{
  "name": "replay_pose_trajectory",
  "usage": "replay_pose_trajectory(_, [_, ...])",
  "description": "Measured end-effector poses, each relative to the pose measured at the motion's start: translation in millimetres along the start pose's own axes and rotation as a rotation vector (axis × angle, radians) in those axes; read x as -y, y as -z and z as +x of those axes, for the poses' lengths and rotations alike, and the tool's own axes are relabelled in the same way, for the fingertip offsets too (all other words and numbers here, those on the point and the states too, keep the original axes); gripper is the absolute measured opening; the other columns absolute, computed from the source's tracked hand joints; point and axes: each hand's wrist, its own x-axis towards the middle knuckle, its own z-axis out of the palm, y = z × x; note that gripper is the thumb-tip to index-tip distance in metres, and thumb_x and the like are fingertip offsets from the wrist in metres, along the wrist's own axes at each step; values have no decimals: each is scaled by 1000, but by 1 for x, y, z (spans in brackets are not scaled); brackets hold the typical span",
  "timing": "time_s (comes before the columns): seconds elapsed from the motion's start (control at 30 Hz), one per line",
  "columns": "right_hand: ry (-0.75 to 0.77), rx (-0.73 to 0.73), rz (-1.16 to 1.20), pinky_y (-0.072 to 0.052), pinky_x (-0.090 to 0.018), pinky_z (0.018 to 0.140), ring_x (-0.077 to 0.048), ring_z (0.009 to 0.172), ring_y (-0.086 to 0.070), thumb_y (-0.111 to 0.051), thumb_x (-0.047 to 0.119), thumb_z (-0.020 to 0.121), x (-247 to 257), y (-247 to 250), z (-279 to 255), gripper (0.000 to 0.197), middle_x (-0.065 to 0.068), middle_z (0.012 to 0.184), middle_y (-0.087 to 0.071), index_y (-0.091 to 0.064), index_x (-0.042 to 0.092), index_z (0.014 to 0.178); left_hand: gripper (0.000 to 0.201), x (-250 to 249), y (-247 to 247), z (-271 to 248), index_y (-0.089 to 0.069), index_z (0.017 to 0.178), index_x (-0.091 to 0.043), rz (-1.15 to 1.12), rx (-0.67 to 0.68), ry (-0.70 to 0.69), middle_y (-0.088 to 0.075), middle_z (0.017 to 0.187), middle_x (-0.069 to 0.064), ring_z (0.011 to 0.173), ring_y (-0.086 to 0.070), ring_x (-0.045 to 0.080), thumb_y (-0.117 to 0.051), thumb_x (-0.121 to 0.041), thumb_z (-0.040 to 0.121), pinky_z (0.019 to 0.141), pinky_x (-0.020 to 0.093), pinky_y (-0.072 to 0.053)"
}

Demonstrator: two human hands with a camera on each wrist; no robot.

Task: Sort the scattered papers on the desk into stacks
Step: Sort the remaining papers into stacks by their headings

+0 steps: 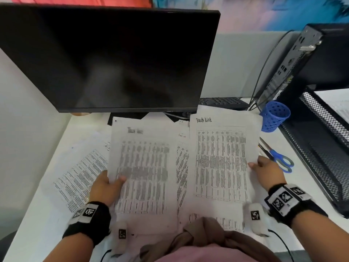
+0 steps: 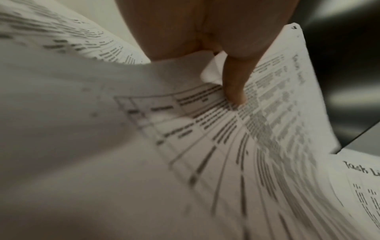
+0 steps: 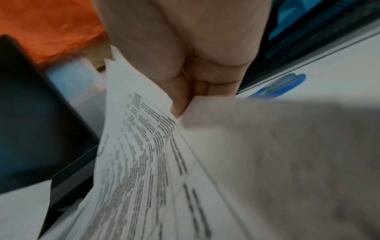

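Note:
Two printed "Task List" sheets are held up over the white desk (image 1: 43, 220). My left hand (image 1: 109, 183) pinches the left sheet (image 1: 143, 167) at its left edge, thumb on the printed face; the left wrist view shows that thumb (image 2: 234, 87) pressed on the sheet (image 2: 257, 146). My right hand (image 1: 264, 167) pinches the right sheet (image 1: 221, 159) at its right edge, and the right wrist view shows the thumb (image 3: 179, 104) on this sheet (image 3: 144, 162). More printed papers lie on the desk: one at the left (image 1: 81, 176), one between the held sheets (image 1: 182, 167).
A dark monitor (image 1: 117, 57) stands at the back, a keyboard (image 1: 221, 102) behind it. To the right are a blue mesh pen cup (image 1: 274, 116), blue-handled scissors (image 1: 281, 159), a black mesh tray (image 1: 321, 148) and a black computer case (image 1: 306, 61).

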Motion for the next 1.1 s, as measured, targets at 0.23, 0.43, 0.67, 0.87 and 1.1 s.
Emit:
replay_pose_trajectory(0.23, [-94,132,-26,-34,-26,57,-20,62,-48,-62,21,90,-5,-15,1,29,-11,65,-52,-47,5,70,73,-3,-28,21,-55,129,-16,520,208,-184,-56,122,5,110,-53,24,-81,-42,66,97,39,-46])
replay_pose_trajectory(0.43, [-116,158,58,-32,-20,47,-15,54,-38,-60,13,90,-6,-28,-3,30,-5,57,-42,-39,7,69,73,-15,-46,8,-39,139,-21,235,253,-40,-45,141,9,126,-46,29,-78,-23,77,100,36,-39])
replay_pose_trajectory(0.67, [-44,-20,119,-38,-29,67,-28,75,-57,-55,15,92,-11,6,8,15,-14,79,-63,-60,3,84,23,1,-20,20,-71,77,-12,281,-33,-48,-68,84,9,78,-65,28,-71,-35,80,72,36,-54])
replay_pose_trajectory(0.87, [-11,-230,384,-45,-29,70,-19,71,-57,-53,22,89,-13,46,4,11,-3,77,-64,-59,12,87,20,16,-6,26,-68,91,-10,190,25,43,-67,84,10,67,-62,22,-77,-23,78,57,23,-47])
replay_pose_trajectory(1.1, [33,-468,529,-39,-8,41,2,44,-51,-52,31,90,1,95,-7,17,17,57,-61,-57,33,73,36,14,-12,10,-49,110,-15,-82,-123,-12,-61,97,6,63,-53,10,-71,-10,83,51,19,-34])
